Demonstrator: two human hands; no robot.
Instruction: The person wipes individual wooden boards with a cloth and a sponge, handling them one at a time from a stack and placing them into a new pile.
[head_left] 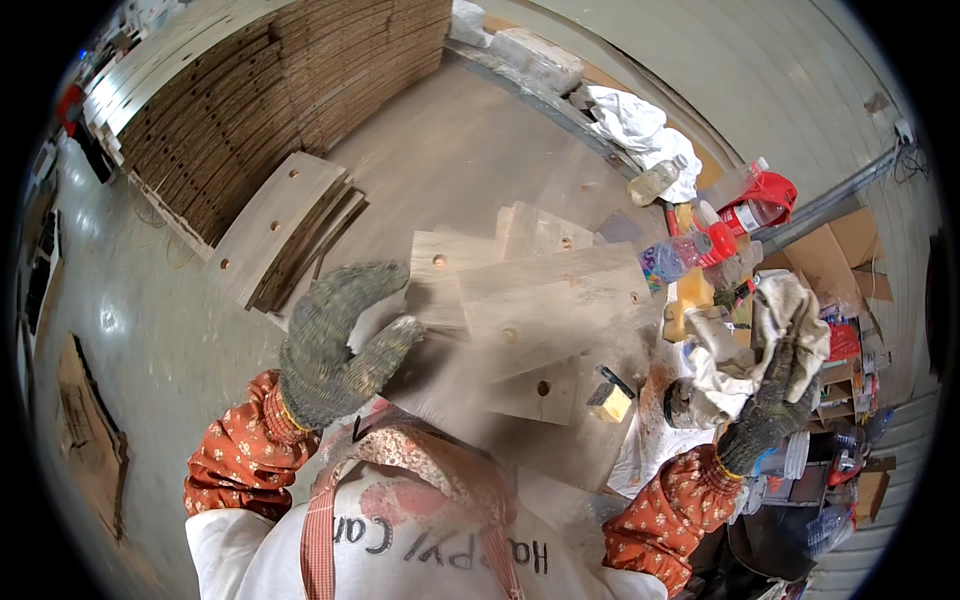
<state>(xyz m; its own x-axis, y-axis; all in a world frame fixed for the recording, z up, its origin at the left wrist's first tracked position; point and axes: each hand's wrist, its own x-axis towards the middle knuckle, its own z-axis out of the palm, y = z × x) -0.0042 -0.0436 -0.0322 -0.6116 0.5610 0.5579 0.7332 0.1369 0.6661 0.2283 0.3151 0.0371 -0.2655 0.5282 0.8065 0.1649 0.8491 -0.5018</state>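
Note:
My left hand (340, 345), in a dark grey knitted glove, is held over the near left edge of the worktable. Its thumb and fingers are curved but apart; a pale patch shows in the gap, and I cannot make out what it is. To its right, several flat wooden boards with drilled holes lie overlapped, a pale board (555, 300) on top. On the right side, my right hand (770, 415), gloved alike, grips a crumpled cream cloth (790, 325) that hangs over its fingers. A yellow-and-black block (610, 398) sits between the boards and that hand.
Curved wooden boards (285, 220) are piled at the table's left, before a tall stack of boards (290, 85). Plastic bottles (685, 250), a red container (770, 195) and white cloth (645, 135) crowd the right edge. A cardboard box (835, 255) and clutter stand beyond it.

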